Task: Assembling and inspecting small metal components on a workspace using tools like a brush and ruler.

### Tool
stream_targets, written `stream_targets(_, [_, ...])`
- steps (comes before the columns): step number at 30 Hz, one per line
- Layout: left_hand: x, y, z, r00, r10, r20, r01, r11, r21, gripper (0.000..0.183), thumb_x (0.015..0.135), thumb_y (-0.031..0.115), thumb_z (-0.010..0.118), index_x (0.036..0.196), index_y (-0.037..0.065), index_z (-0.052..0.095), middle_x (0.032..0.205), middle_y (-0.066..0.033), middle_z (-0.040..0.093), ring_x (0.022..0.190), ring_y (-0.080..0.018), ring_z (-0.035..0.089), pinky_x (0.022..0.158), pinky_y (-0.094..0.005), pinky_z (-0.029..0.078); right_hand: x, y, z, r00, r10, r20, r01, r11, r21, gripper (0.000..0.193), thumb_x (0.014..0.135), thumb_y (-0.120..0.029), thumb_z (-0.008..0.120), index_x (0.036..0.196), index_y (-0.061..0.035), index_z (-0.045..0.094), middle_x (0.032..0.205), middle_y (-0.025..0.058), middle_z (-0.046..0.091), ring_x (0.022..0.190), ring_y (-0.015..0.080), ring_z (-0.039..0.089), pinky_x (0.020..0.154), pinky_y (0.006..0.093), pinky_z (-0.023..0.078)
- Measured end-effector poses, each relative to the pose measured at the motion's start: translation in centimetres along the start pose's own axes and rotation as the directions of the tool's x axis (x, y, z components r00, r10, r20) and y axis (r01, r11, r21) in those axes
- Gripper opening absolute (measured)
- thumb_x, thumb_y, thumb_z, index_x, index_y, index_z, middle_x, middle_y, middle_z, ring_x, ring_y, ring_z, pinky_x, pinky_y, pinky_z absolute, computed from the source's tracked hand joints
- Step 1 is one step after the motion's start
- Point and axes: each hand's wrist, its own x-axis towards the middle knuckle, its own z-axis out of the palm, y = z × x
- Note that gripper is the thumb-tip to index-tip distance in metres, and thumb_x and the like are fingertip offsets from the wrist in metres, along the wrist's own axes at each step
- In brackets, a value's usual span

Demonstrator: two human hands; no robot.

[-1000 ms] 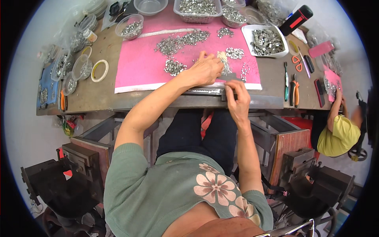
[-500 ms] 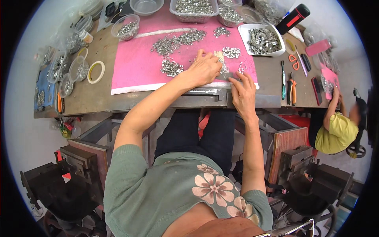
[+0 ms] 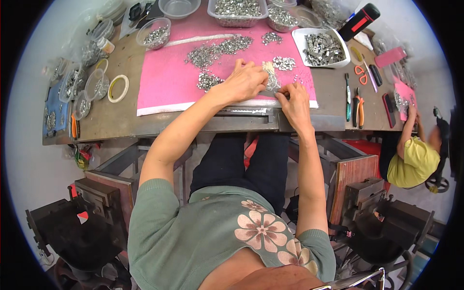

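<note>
On the left, a cream ring-shaped roll of tape [image 3: 126, 88] is lying on a brown workbench [image 3: 128, 113]. Over a ribbed pink mat [image 3: 166, 87], a person's left hand [image 3: 245, 79] is holding its fingers curled downward; whether they are gripping anything cannot be told. A small heap of slender silver metal pieces [image 3: 273, 82] is lying between both hands, toward the mat's near edge. The right hand [image 3: 296, 100] is holding thumb and forefinger bent close together, any grip likewise unclear. Farther right, a white square tray [image 3: 298, 44] is holding silver parts [image 3: 323, 50], orange-and-black-handled pliers [image 3: 361, 112] are resting nearer, and a yellow-shirted co-worker [image 3: 420, 162] is sitting.
</note>
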Motion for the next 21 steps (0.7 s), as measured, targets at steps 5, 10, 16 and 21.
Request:
stream_targets(5, [0.5, -0.1, 1.4, 0.997, 0.081, -0.017, -0.079, 0.994, 0.080, 0.009, 0.088, 0.018, 0.069, 0.091, 0.011, 0.065, 0.096, -0.0053, 0.063, 0.102, -0.0258, 0.056, 0.096, -0.0497, 0.035, 1.1, -0.1, -0.2, 0.981, 0.106, 0.164, -0.105, 0.994, -0.018, 0.016, 0.080, -0.015, 0.077, 0.085, -0.0035, 0.067, 0.087, 0.0143, 0.062, 0.091, 0.0346, 0.058, 0.082, 0.0464, 0.043])
stream_targets(10, [0.9, 0.0, 2.0, 0.994, 0.089, 0.061, -0.097, 0.985, 0.142, 0.012, 0.088, 0.014, 0.067, 0.096, 0.006, 0.063, 0.096, -0.0094, 0.062, 0.099, -0.0276, 0.056, 0.095, -0.0504, 0.035, 1.0, 0.0, 0.0, 0.987, -0.104, 0.126, 0.114, 0.991, -0.070, 0.014, 0.082, -0.008, 0.073, 0.084, 0.0010, 0.062, 0.082, 0.0187, 0.063, 0.086, 0.0382, 0.059, 0.079, 0.0479, 0.045])
stream_targets(16, [-2.6, 1.1, 0.3, 0.981, -0.043, -0.189, -0.007, 0.966, -0.257, 0.012, 0.093, 0.007, 0.059, 0.104, 0.003, 0.057, 0.095, -0.0113, 0.061, 0.093, -0.0304, 0.056, 0.086, -0.0412, 0.043, -0.2, 0.5, -1.0, 0.995, 0.058, 0.080, -0.071, 0.982, 0.173, 0.010, 0.090, -0.002, 0.066, 0.096, 0.0034, 0.061, 0.078, 0.0147, 0.062, 0.072, 0.0266, 0.061, 0.069, 0.0389, 0.049])
stream_targets(21, [-6.8, 3.6, -0.2, 0.904, -0.220, -0.365, 0.057, 0.911, -0.408, 0.006, 0.092, 0.005, 0.064, 0.095, 0.001, 0.061, 0.087, -0.0132, 0.062, 0.082, -0.0304, 0.058, 0.075, -0.0408, 0.046, -2.3, -4.3, -2.5, 0.998, 0.034, 0.053, -0.050, 0.942, 0.333, 0.011, 0.090, 0.000, 0.067, 0.101, 0.0030, 0.066, 0.088, 0.0149, 0.068, 0.076, 0.0245, 0.066, 0.072, 0.0350, 0.052])
